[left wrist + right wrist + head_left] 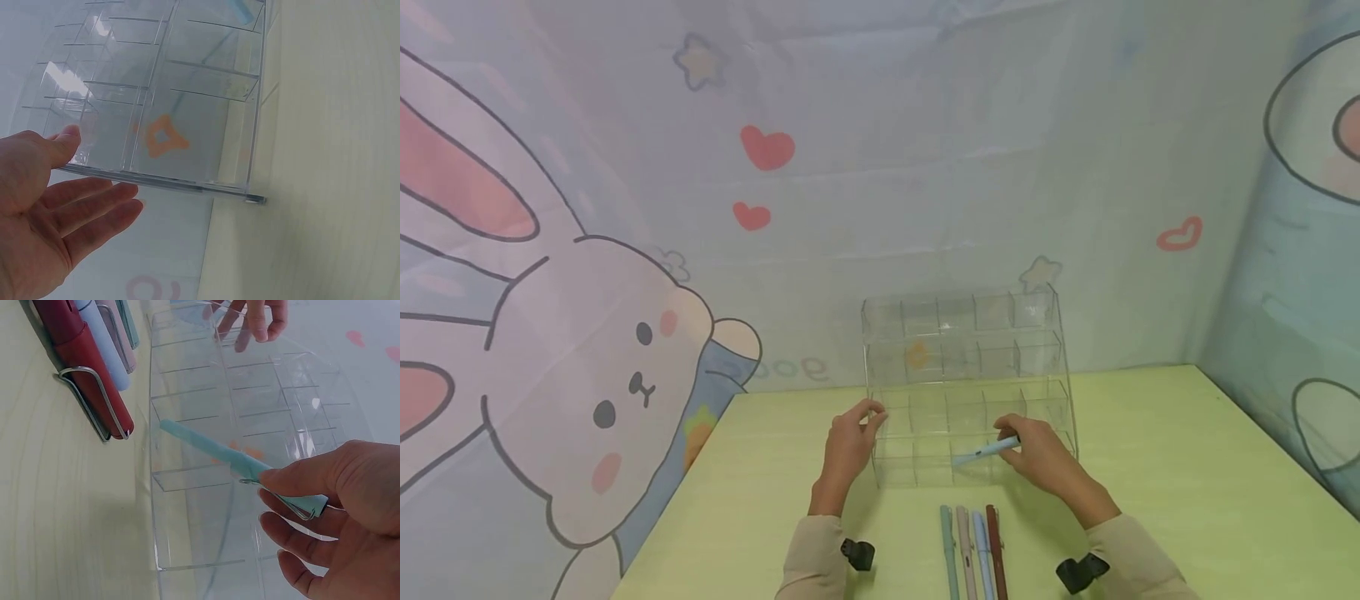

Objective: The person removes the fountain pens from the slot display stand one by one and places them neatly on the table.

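Observation:
A clear tiered pen rack with rows of compartments stands on the table. My right hand pinches a light blue pen by its clip end, between thumb and fingers. The pen slants with its free end in the rack's front row, around the middle compartments. In the right wrist view, the pen's wire clip lies near the fingers. At the rack's left side, my left hand holds the side edge, thumb on one face and fingers beyond it.
Several pens lie side by side in front of the rack: green, beige, pale blue and dark red. Behind the yellow-green table hangs a cartoon-printed cloth.

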Action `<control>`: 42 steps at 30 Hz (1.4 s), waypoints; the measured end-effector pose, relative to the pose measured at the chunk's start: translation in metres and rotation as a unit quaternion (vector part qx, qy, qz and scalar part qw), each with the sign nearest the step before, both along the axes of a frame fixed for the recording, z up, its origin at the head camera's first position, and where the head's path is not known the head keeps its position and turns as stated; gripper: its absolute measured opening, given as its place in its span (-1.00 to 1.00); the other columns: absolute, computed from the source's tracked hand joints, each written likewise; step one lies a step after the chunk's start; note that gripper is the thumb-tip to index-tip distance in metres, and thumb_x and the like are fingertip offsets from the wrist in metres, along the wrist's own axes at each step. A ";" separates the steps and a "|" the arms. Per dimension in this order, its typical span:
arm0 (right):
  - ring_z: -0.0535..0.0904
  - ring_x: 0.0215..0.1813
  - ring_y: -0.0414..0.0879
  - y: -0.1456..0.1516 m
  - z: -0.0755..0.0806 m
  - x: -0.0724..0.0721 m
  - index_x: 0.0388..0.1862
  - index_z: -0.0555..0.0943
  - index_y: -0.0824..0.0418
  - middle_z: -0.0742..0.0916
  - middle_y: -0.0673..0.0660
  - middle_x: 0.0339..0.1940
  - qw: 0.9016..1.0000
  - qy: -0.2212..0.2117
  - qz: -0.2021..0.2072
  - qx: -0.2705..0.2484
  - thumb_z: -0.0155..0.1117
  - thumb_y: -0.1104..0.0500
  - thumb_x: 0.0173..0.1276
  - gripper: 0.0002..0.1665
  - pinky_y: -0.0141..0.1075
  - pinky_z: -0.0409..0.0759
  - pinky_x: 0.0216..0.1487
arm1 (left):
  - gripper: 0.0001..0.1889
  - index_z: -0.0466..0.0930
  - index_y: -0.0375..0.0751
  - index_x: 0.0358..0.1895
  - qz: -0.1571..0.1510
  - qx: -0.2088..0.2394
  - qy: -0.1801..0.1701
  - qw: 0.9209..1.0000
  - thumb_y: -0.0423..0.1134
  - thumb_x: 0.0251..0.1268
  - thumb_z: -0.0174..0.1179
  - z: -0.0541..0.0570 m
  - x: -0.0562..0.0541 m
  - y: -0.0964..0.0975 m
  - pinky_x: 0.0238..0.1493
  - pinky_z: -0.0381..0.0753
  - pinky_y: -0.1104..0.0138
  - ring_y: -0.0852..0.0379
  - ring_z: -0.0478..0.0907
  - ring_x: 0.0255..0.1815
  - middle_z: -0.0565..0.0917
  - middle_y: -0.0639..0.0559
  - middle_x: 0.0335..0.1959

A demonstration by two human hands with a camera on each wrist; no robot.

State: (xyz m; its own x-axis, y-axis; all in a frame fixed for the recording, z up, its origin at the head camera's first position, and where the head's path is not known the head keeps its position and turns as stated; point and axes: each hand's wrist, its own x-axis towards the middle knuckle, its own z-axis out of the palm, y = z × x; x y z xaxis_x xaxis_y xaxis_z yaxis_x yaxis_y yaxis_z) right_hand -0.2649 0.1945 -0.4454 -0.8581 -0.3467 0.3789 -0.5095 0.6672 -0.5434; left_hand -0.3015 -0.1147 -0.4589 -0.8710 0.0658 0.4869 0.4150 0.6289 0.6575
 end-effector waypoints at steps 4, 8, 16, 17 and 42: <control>0.69 -0.10 0.18 0.000 0.001 -0.001 0.06 0.57 0.48 0.76 0.19 -0.20 1.000 0.002 0.007 -0.001 0.38 0.46 0.26 -0.62 -0.01 0.62 -0.11 | -0.87 0.67 -0.13 -0.09 -0.001 0.002 0.005 1.000 -0.19 0.47 0.21 -0.002 -0.002 -0.001 -0.74 0.27 0.38 -0.09 0.74 -0.46 0.64 -0.01 -0.68; 0.69 -0.15 0.16 0.000 0.000 -0.002 0.03 0.59 0.48 0.76 0.17 -0.26 1.000 0.018 0.006 -0.001 0.39 0.47 0.23 -0.63 -0.02 0.63 -0.15 | -0.86 0.67 -0.13 -0.08 0.000 0.000 0.002 1.000 -0.18 0.48 0.21 -0.002 -0.003 -0.001 -0.72 0.28 0.37 -0.06 0.74 -0.46 0.67 -0.04 -0.64; 0.70 -0.17 0.13 0.002 -0.003 -0.003 0.00 0.62 0.43 0.77 0.18 -0.24 1.000 0.004 -0.005 -0.008 0.40 0.45 0.24 -0.67 -0.05 0.62 -0.19 | -0.86 0.67 -0.11 -0.09 0.002 -0.003 -0.009 1.000 -0.16 0.48 0.20 0.000 -0.002 -0.001 -0.77 0.14 0.41 0.28 0.38 -0.76 0.69 -0.13 -0.57; 0.69 -0.16 0.13 0.002 -0.003 -0.004 0.00 0.62 0.43 0.77 0.18 -0.23 1.000 0.000 -0.008 -0.010 0.40 0.44 0.24 -0.67 -0.06 0.62 -0.18 | -0.86 0.67 -0.12 -0.08 0.002 -0.002 -0.012 1.000 -0.16 0.49 0.20 0.000 -0.002 -0.001 -0.77 0.14 0.41 0.29 0.35 -0.77 0.66 -0.10 -0.61; 0.72 -0.23 0.02 -0.002 0.010 -0.001 0.11 0.55 0.40 0.78 0.10 -0.27 0.977 0.125 -0.049 -0.168 0.46 0.39 0.24 -0.53 -0.16 0.63 -0.21 | -0.81 0.67 -0.14 -0.06 0.009 -0.005 -0.018 1.000 -0.12 0.49 0.19 0.001 0.000 -0.001 -0.76 0.16 0.40 0.26 0.42 -0.75 0.77 -0.15 -0.37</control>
State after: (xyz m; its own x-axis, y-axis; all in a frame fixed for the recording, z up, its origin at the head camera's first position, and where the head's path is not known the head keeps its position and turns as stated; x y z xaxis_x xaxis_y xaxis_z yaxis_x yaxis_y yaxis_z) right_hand -0.2661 0.1926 -0.4351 -0.7471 -0.0876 0.6589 -0.5971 0.5242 -0.6072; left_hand -0.3017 -0.1154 -0.4580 -0.8895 0.0543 0.4537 0.3787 0.6431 0.6655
